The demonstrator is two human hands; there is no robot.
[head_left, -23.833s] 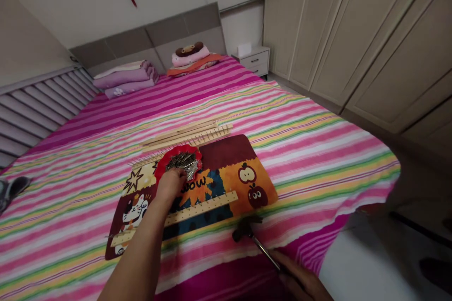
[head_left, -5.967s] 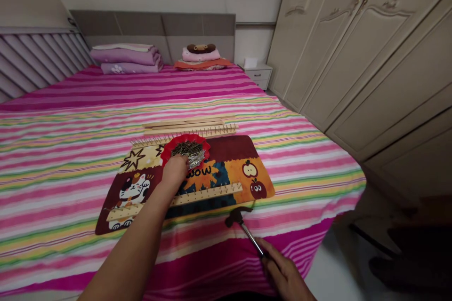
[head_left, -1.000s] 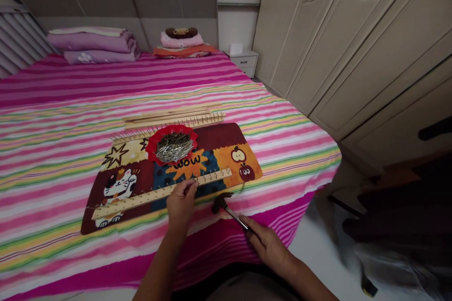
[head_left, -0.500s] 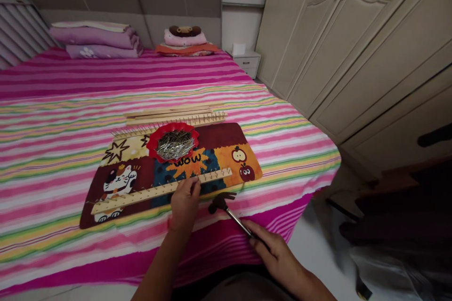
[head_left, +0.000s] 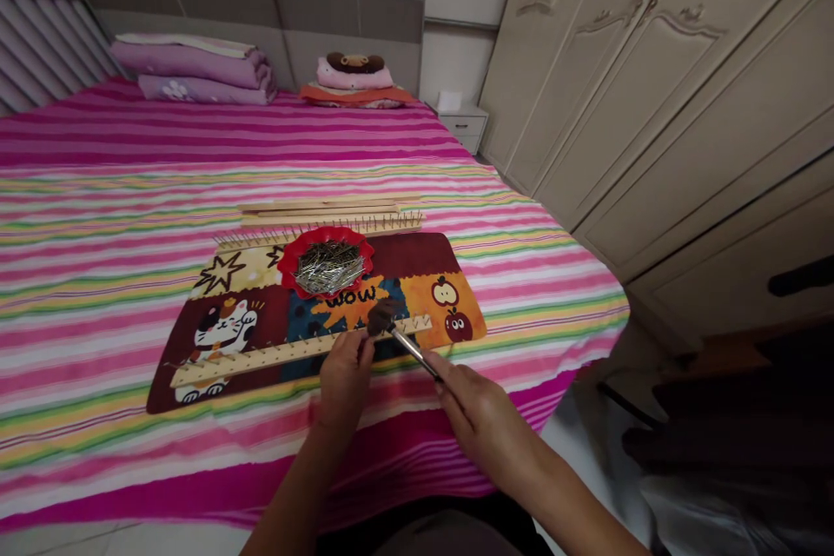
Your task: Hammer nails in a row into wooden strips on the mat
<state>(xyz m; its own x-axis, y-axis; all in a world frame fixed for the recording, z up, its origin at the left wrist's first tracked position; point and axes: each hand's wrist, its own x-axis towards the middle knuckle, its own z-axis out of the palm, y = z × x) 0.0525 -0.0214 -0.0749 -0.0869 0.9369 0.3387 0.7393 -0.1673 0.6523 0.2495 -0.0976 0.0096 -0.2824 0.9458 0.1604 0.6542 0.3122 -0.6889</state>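
Observation:
A long wooden strip [head_left: 261,354] studded with a row of nails lies across a cartoon-printed mat [head_left: 417,278] on the striped bed. My left hand [head_left: 345,378] is pinched at the strip's edge, probably on a nail too small to make out. My right hand [head_left: 473,408] grips the metal handle of a small hammer [head_left: 389,326], whose dark head hangs blurred just above my left fingertips and the strip. A red dish [head_left: 326,263] heaped with loose nails sits on the mat behind the strip.
More wooden strips [head_left: 326,215], one with nails, lie beyond the mat. Folded blankets [head_left: 192,69] and a pillow pile [head_left: 355,78] rest by the headboard. A bedside table [head_left: 462,123] and tall wardrobe doors [head_left: 651,87] stand to the right. The bed edge is right in front of me.
My right hand has lifted the hammer off the bed and swung its head up and left over the strip. My left hand stays pinched at the strip.

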